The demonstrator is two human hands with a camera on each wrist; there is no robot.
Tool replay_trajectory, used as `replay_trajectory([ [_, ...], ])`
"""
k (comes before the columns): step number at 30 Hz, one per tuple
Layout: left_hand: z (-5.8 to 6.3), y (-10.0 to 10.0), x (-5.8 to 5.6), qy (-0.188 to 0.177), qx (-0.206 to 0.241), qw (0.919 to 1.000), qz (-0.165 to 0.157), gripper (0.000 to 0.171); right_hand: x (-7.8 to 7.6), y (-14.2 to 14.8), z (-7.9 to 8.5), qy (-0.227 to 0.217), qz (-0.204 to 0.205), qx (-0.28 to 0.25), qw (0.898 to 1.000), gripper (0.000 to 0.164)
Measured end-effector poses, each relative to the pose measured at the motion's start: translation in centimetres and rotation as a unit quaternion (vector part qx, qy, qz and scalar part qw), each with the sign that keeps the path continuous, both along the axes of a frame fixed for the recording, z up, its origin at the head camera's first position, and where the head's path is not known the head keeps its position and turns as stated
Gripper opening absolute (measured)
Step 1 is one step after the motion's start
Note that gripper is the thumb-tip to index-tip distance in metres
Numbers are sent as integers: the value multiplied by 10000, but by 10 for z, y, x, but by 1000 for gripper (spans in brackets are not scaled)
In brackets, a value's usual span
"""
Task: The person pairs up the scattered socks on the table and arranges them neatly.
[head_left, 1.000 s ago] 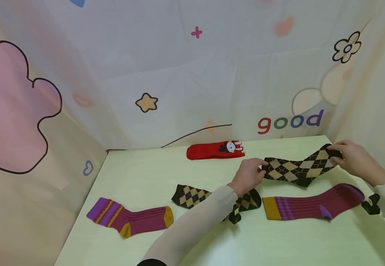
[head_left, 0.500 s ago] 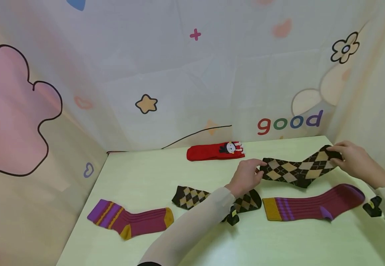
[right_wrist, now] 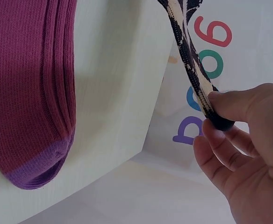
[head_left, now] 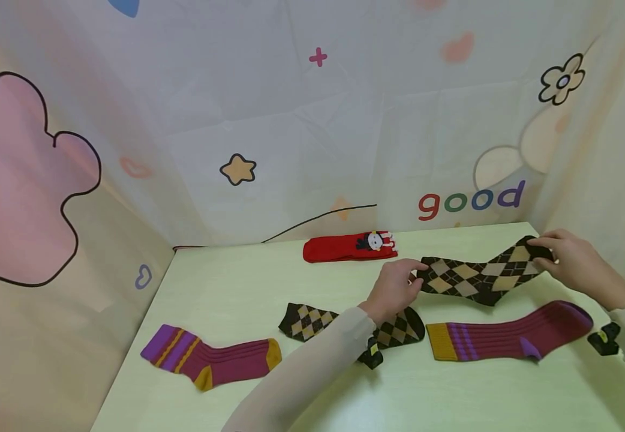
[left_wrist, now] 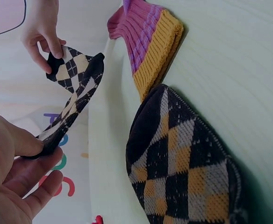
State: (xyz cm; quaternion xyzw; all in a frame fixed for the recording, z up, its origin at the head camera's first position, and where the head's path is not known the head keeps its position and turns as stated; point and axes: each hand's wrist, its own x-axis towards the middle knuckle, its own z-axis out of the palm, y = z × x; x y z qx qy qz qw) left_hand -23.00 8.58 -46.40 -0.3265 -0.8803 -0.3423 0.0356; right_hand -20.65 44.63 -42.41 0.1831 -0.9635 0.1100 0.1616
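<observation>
A brown-and-beige argyle sock [head_left: 477, 279] is stretched between my two hands, held up off the table. My left hand [head_left: 393, 288] pinches its cuff end between thumb and fingers. At the toe end my right hand [head_left: 574, 261] pinches the dark tip. In the left wrist view the raised argyle sock [left_wrist: 71, 105] sags in the middle, its heel pointing down. A second argyle sock [head_left: 401, 330] lies flat on the table, partly covered by my left forearm. Below the raised sock lies a maroon sock [head_left: 496, 339] with a mustard cuff and purple toe.
Another maroon sock [head_left: 237, 362], with mustard heel and toe and a purple striped cuff, lies at the left of the pale green table [head_left: 221, 288]. Near the back edge rests a red sock [head_left: 331, 248] with a cartoon figure. A printed curtain [head_left: 291, 120] rises behind.
My left hand has shifted slightly left, drawing the cuff end of the raised argyle sock with it. My right hand stays almost in place, and the other socks lie as before.
</observation>
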Motion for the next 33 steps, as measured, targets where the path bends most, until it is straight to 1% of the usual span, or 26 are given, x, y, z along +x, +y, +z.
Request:
replay_trajectory([
  [6,0,-5,-1,43,25,10000,22,30,-1,-4,3,73,72,-28,9999,39],
  [11,1,-11,1,32,139,9999,-28,30,-1,-9,6,199,164,-61,9996,40],
  [14,2,-14,1,111,182,9998,-39,30,0,-13,7,257,209,-80,9994,40],
  [20,1,-20,1,218,107,9997,-6,29,2,-16,7,348,240,-70,9991,40],
  [24,3,-24,2,212,202,9996,35,29,2,-18,8,400,278,-52,9988,41],
  [33,5,-34,5,506,353,9981,5,27,5,-31,13,347,283,-49,9990,42],
])
